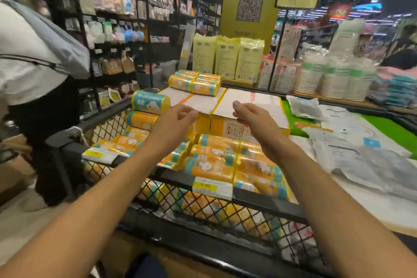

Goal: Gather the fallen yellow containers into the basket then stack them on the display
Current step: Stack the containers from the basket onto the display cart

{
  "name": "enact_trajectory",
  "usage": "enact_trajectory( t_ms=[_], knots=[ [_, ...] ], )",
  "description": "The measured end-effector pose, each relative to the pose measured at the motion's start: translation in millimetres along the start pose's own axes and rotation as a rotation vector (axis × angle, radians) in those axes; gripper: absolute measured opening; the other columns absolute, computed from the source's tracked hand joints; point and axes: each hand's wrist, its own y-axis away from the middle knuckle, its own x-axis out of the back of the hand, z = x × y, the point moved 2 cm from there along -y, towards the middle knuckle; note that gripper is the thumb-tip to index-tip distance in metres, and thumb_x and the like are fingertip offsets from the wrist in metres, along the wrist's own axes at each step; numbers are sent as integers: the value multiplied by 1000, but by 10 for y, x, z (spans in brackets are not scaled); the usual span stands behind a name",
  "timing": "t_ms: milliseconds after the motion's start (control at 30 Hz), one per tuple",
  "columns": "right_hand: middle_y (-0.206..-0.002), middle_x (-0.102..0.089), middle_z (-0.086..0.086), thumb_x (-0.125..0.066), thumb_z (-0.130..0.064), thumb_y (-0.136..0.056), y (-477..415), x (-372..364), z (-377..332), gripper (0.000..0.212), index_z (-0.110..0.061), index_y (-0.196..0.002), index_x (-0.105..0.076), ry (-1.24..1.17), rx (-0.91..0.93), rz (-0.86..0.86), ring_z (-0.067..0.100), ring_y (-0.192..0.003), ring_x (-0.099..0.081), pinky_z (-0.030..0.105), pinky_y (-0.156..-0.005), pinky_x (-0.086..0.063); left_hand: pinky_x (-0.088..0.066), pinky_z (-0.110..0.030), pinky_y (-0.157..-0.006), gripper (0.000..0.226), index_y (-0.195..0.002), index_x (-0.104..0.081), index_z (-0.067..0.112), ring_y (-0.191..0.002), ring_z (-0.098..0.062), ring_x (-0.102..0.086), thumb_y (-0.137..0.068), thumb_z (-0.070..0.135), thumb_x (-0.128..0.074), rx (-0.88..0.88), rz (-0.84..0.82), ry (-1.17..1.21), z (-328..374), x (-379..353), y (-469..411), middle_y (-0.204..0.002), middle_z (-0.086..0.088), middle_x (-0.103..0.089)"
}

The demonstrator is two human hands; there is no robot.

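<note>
We are in a shop aisle, with dark shelves (117,2) of hanging goods on the left and a tall yellow sign (249,7) carrying a QR code straight ahead. Directly in front of us stands a black wire-mesh bin (248,196), and a white and yellow price label (212,187) reading 5.00 is clipped to its near rim.

The bin is filled with yellow packs (209,165), soft rolls with teal bands, lying on their sides in rows. At its far left corner two packs sit one on top of the other (151,101). Behind the bin is a cardboard box (255,106) with a white top, and a small stack of packs (195,81) rests at its far edge.

Our two bare arms reach forward over the bin. The left hand (173,117) and the right hand (252,117) hover near the front edge of the box, a little apart. Each grip is loose, with fingers gently curled, and holds nothing.

To the right, clear plastic-wrapped packages (372,160) lie on a tabletop partly covered in green (388,124). Further back are pale yellow bags (228,58) and stacked paper cups (334,77). At the left edge stands a person in a white top (29,63).
</note>
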Motion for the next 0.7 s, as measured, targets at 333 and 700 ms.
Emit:
enact_trajectory(
  t_ms=[333,700],
  knots=[
    [-130,-66,-10,-61,-51,-98,768,-1889,-715,29,-36,-122,-66,-187,199,-234,-2,-110,-65,24,-87,-44,-50,-27,-95,34,-128,-64,28,-110,3,-64,-100,46,-56,17,456,119,-558,1568,1579,-117,14,-71],
    [-133,-64,-6,-68,-40,-98,1732,-4218,-59,45,-24,-140,-59,-93,125,-736,3,-124,-59,16,-99,-48,-44,-12,-90,39,-132,-62,22,-109,-1,-62,-100,43,-58,546,858,47,-2381,2410,3828,-119,7,-67]
  ],
)
